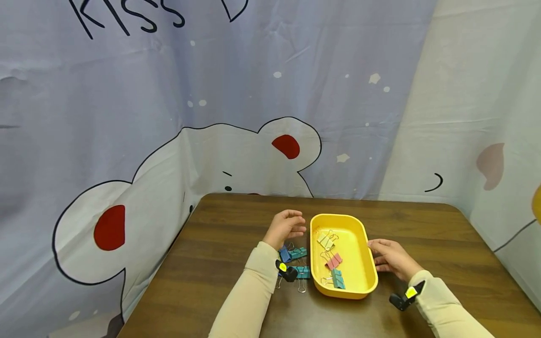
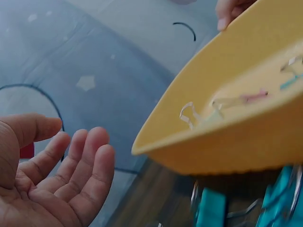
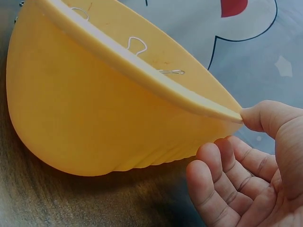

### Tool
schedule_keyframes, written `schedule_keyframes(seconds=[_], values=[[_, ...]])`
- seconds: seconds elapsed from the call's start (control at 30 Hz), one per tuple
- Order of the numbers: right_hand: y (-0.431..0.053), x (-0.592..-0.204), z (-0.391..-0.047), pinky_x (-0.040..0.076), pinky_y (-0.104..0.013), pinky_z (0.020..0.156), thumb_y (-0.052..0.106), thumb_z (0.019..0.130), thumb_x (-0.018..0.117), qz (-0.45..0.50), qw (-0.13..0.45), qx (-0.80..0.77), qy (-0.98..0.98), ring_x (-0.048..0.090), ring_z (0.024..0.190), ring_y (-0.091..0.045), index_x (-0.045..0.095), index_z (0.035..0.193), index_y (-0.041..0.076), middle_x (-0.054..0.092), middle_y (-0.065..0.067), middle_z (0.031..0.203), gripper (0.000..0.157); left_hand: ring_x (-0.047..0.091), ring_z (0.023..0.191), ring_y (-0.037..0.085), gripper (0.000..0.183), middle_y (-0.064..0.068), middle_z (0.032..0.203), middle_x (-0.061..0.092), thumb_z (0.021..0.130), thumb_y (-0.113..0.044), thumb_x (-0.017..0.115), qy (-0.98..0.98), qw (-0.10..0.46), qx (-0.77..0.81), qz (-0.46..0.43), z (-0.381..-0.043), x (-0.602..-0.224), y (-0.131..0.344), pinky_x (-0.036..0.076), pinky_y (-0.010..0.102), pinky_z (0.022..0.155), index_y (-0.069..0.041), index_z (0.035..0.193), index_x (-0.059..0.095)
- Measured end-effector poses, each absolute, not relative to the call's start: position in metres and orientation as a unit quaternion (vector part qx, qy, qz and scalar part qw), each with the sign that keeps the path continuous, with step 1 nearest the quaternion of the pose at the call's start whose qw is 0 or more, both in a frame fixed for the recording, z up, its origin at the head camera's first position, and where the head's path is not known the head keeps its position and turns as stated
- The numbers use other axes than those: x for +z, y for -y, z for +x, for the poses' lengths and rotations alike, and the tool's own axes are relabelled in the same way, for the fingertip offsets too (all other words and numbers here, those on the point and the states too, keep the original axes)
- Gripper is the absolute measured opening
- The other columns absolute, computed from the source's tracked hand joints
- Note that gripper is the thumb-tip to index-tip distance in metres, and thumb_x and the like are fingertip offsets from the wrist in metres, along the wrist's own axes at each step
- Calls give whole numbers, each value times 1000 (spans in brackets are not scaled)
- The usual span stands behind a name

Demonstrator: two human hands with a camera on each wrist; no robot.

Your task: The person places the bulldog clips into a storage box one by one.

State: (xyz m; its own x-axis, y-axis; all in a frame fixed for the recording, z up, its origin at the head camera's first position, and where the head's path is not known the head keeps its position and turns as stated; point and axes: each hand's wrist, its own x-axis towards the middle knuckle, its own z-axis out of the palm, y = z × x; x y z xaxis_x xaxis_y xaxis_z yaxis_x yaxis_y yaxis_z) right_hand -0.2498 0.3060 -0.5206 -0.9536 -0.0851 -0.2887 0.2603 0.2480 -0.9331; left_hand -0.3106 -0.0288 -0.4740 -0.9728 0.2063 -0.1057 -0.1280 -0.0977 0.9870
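A yellow plastic tray [image 1: 357,253] holds a pale yellow binder clip [image 1: 326,241], a pink binder clip [image 1: 334,261] and a teal binder clip [image 1: 337,279] along its left side. My right hand [image 1: 390,257] is at the tray's right side, its thumb [image 3: 265,116] on the rim and its curled fingers against the outer wall below. Left of the tray, my left hand [image 1: 288,228] is apart from it, palm turned toward it, fingers loosely bent around nothing. Beneath that wrist lie a blue binder clip [image 1: 285,254] and several teal binder clips [image 1: 298,253], partly hidden by the sleeve and wrist camera.
The brown wooden table [image 1: 236,220] has rounded far corners. Behind it and to the sides hangs a printed fabric curtain [image 1: 236,84]. The loose clips lie close against the tray's left wall.
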Motion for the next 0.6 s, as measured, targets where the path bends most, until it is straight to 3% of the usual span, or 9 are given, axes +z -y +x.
schedule_keyframes(seconds=[0.27,0.6], values=[[-306,-520,-249,60,-36,67,34,103,59,58,144,-619,-770,67,79,-21,47,137,-12,62,-11,108,58,73,83,21,28,27,118,65,98,-10,65,-665,111,739,8,-316,-485,57,60,41,82,1,123,61],[-307,-521,-250,60,-36,68,35,104,57,55,150,-619,-769,68,80,-20,47,137,-11,62,-10,105,58,70,80,17,27,16,108,68,100,-9,63,-669,90,738,-25,-313,-494,93,61,37,79,-1,125,61]])
